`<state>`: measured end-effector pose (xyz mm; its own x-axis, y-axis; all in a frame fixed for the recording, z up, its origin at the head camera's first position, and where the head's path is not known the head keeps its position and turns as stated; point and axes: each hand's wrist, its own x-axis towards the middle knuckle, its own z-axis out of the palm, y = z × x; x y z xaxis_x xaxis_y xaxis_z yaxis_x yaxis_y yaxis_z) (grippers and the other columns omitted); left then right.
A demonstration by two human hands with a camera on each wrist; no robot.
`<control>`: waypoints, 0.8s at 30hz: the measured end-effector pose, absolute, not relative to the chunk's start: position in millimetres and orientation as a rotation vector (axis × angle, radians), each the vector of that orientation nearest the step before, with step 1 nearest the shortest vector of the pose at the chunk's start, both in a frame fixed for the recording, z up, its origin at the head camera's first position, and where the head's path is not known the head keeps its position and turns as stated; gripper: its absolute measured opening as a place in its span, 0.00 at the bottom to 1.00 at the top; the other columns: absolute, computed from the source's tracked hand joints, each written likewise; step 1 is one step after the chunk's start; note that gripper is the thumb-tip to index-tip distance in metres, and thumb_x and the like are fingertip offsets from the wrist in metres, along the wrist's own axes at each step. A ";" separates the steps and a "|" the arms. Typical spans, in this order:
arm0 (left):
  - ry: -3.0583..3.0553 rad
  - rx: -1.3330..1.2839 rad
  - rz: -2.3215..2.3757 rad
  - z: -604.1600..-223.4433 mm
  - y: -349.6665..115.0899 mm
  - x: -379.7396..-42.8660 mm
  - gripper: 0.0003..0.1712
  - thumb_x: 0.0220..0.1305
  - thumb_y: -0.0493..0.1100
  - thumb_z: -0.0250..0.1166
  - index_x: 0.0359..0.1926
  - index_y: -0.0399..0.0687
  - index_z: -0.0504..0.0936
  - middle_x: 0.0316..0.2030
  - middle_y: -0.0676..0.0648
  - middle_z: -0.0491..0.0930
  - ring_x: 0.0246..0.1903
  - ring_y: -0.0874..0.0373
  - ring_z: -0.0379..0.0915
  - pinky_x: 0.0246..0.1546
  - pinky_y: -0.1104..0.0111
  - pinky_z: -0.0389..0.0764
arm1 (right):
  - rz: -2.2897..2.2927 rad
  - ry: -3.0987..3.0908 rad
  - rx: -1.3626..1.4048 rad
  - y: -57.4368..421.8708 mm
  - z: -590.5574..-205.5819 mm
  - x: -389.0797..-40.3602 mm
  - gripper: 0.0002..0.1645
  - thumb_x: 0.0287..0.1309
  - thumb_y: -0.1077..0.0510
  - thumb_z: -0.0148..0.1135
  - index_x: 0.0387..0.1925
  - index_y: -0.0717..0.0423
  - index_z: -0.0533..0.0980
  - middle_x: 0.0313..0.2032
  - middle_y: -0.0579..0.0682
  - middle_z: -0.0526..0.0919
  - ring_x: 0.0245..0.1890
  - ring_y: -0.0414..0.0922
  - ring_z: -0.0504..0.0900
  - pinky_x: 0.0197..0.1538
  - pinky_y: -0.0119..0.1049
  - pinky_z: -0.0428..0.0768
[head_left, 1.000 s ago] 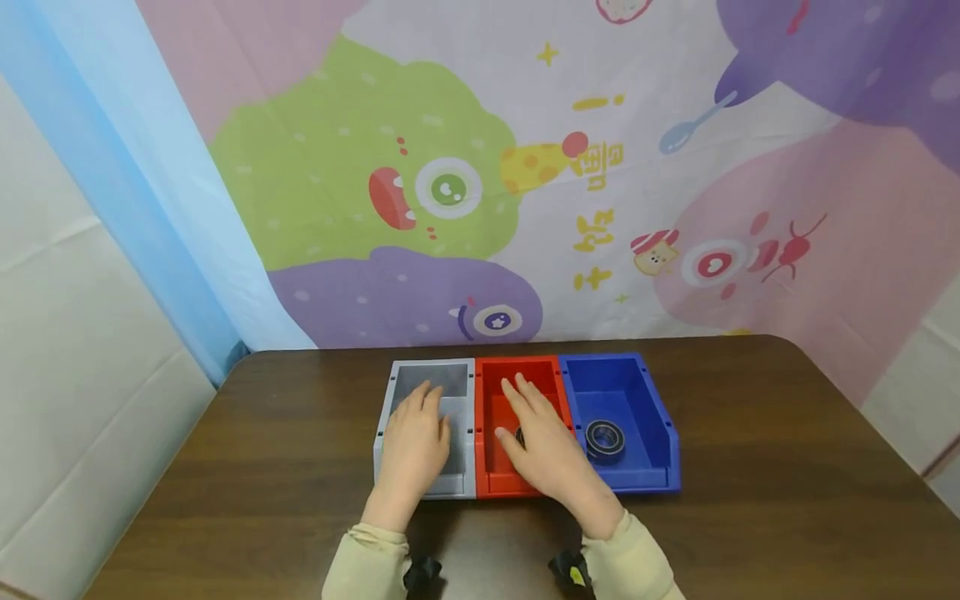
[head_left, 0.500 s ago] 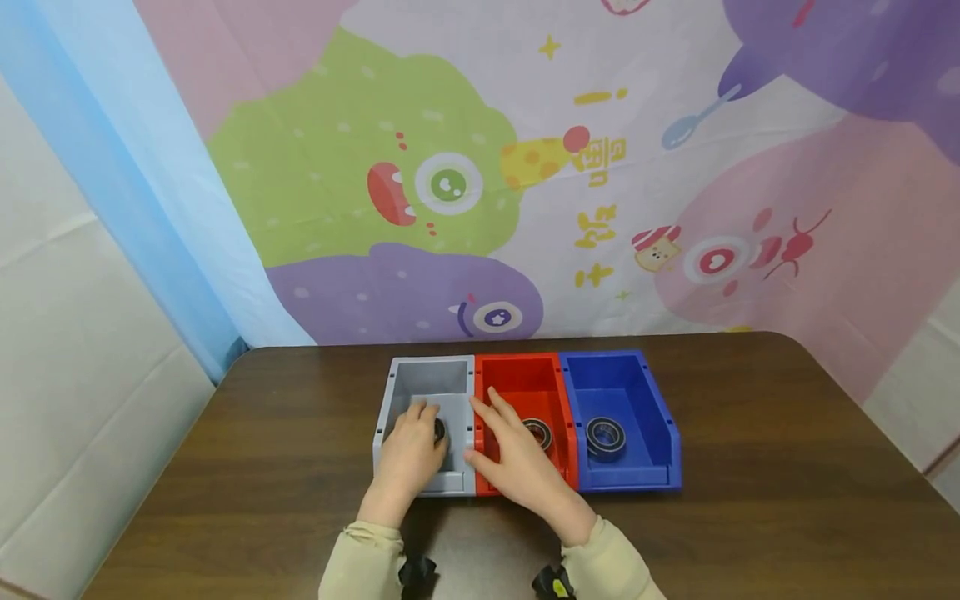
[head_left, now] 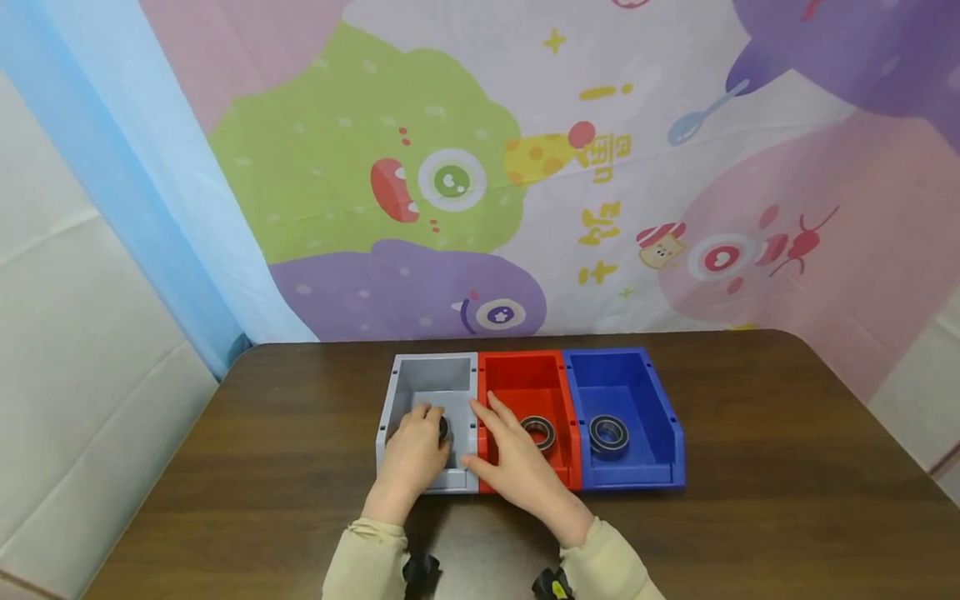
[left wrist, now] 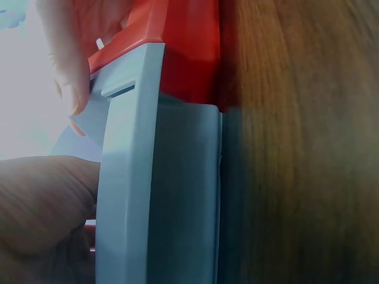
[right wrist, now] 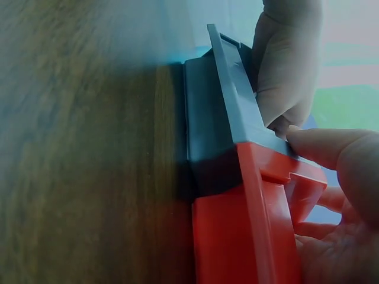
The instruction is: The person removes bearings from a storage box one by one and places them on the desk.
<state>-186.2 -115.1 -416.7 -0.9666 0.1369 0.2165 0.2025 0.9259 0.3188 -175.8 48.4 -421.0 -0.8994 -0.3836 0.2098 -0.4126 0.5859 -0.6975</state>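
Observation:
In the head view my left hand (head_left: 412,454) reaches down into the grey bin (head_left: 386,400), its fingers curled round a ball bearing (head_left: 445,430) that it mostly covers. My right hand (head_left: 521,467) lies over the front of the red bin (head_left: 517,371), fingers spread, thumb and fingertips at the wall shared with the grey bin. A second bearing (head_left: 537,433) lies in the red bin beside that hand. The right wrist view shows the right thumb (right wrist: 320,145) at the grey bin's edge, with the left hand (right wrist: 287,65) beyond.
A blue bin (head_left: 637,392) adjoins the red one on the right and contains a third bearing (head_left: 608,435). All the bins stand in a row on a dark wooden table (head_left: 750,467). Behind the table hangs a cartoon-print cloth (head_left: 450,108).
My left hand has lowered into the grey bin, and a bearing now shows at its fingers. My right hand has shifted left to the grey-red wall, uncovering the red bin's bearing.

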 end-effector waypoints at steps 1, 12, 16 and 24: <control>-2.888 -0.262 -0.503 -417.1 -115.0 -186.2 0.24 0.49 0.37 0.66 0.50 0.33 0.75 0.47 0.36 0.74 0.46 0.41 0.72 0.42 0.52 0.76 | 1.229 -2.765 0.694 48.5 -421.1 -175.8 0.41 0.54 0.49 0.62 0.67 0.50 0.57 0.67 0.58 0.53 0.62 0.58 0.63 0.56 0.55 0.69; -2.861 -0.278 -0.446 -418.9 -114.4 -185.6 0.25 0.42 0.34 0.67 0.47 0.34 0.76 0.41 0.38 0.76 0.41 0.42 0.73 0.35 0.53 0.77 | 1.229 -2.757 0.697 48.8 -421.6 -175.6 0.41 0.53 0.49 0.62 0.66 0.51 0.58 0.67 0.58 0.53 0.62 0.58 0.64 0.56 0.55 0.69; -2.875 -0.269 -0.439 -418.2 -114.4 -185.2 0.26 0.42 0.35 0.68 0.47 0.34 0.76 0.41 0.38 0.76 0.40 0.43 0.73 0.35 0.53 0.77 | 1.231 -2.760 0.695 48.2 -422.4 -175.5 0.41 0.54 0.50 0.62 0.67 0.51 0.58 0.67 0.58 0.53 0.62 0.58 0.63 0.57 0.55 0.68; -2.895 -0.264 -0.428 -416.9 -114.1 -185.0 0.26 0.42 0.37 0.69 0.47 0.36 0.77 0.40 0.39 0.76 0.40 0.44 0.74 0.35 0.53 0.78 | 1.227 -2.776 0.684 48.0 -422.1 -175.8 0.41 0.53 0.50 0.62 0.67 0.50 0.57 0.67 0.58 0.54 0.62 0.58 0.63 0.56 0.56 0.68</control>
